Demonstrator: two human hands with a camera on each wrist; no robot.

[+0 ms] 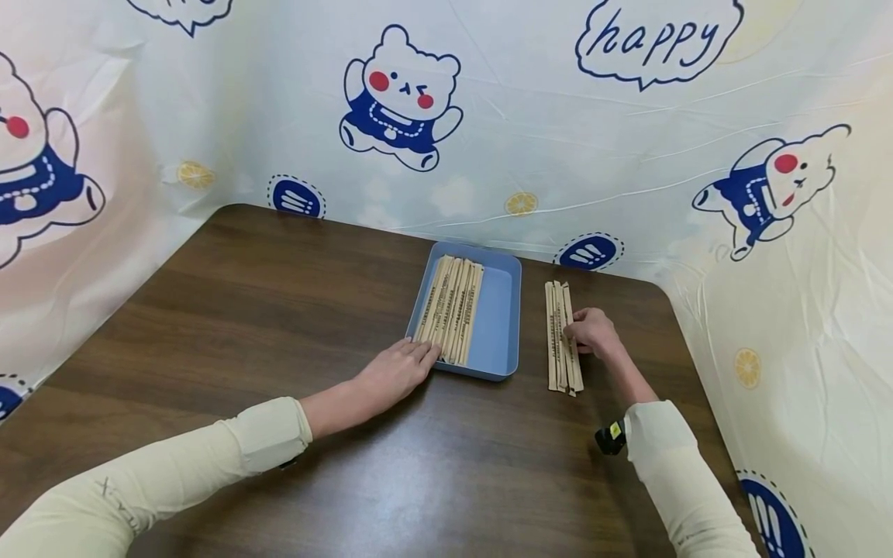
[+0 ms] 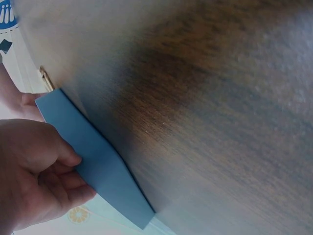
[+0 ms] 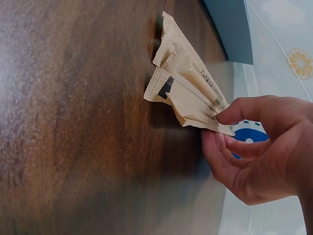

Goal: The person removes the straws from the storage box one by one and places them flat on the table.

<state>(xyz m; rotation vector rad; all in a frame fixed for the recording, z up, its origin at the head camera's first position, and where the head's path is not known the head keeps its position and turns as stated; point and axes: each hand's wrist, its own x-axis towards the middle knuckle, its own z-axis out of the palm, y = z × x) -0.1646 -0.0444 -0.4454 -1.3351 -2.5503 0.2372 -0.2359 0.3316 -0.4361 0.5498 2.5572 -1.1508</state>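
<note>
Several slim paper-wrapped sticks [image 1: 452, 310], tan with dark print, lie side by side in the left part of a blue tray [image 1: 497, 325]. My left hand [image 1: 396, 373] grips the tray's near left corner; in the left wrist view the thumb [image 2: 68, 155] is against the outer wall. To the right of the tray a small group of the same paper-wrapped sticks [image 1: 561, 341] lies on the table. My right hand [image 1: 591, 332] pinches the right-hand stick of this group, thumb on top and fingers below. Crimped paper ends [image 3: 171, 93] show in the right wrist view.
The dark wooden table [image 1: 265, 310] has rounded far corners. A printed cloth [image 1: 523, 139] with cartoon bears hangs behind it and down both sides, close to the tray's far end. A small black device [image 1: 611, 438] sits at my right cuff.
</note>
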